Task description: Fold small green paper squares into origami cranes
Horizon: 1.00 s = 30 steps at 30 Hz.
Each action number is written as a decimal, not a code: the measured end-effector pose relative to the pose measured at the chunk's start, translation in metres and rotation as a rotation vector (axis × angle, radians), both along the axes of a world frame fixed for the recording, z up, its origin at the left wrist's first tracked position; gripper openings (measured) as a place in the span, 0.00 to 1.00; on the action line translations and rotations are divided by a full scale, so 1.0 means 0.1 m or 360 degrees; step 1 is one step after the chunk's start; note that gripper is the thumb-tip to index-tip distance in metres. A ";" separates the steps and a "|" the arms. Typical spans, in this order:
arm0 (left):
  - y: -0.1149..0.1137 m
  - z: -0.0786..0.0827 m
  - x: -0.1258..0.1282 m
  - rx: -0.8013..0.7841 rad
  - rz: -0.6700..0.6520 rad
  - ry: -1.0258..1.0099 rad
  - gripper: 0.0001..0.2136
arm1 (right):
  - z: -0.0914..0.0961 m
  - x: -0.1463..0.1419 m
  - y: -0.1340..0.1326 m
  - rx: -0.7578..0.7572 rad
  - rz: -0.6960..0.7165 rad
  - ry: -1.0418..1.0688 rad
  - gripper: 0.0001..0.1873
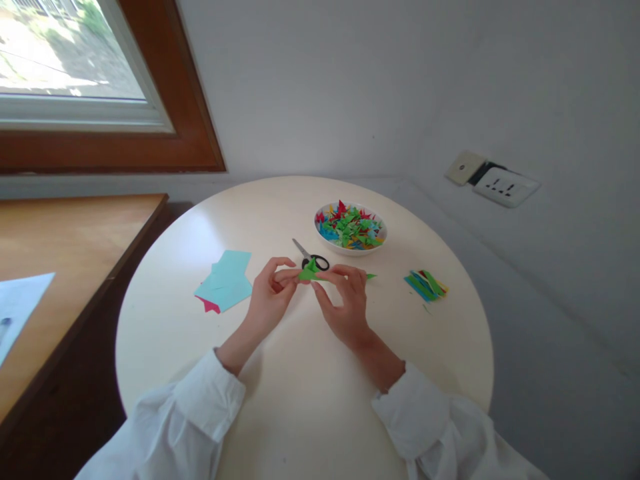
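Over the middle of the round table, a small folded green paper piece point(310, 272) is held up between my two hands. My left hand point(273, 293) pinches its left side between thumb and fingers. On its right side, the fingertips and thumb of my right hand point(345, 300) close round the edge. Just behind the paper lie scissors point(303, 250) with black handles, partly covered by it. A green pointed tip point(371, 276) shows past my right hand; what it belongs to is hidden.
A white bowl point(350, 252) full of colourful folded paper pieces stands at the back. Light-blue paper sheets point(227, 280) lie left, over a pink one point(210, 306). Coloured paper strips point(426, 285) lie right. A wooden desk point(75, 233) is at the far left.
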<state>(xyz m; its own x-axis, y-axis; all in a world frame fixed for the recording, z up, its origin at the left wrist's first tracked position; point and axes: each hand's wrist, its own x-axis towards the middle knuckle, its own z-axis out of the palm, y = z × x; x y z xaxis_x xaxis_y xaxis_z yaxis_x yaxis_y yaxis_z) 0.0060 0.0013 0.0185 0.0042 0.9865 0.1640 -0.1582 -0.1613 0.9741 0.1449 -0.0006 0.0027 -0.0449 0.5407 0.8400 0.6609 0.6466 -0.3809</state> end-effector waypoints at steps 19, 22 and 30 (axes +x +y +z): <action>0.01 -0.05 -0.05 0.0312 0.0246 0.0411 0.12 | -0.01 0.00 0.04 -0.0174 0.0100 0.0228 0.05; 0.01 -0.08 -0.06 0.0412 0.0218 0.0621 0.14 | -0.02 0.01 0.06 -0.0257 0.0069 0.0290 0.04; 0.02 -0.09 -0.07 0.0678 0.0256 0.0988 0.11 | -0.02 -0.01 0.06 -0.0486 0.0078 0.0524 0.02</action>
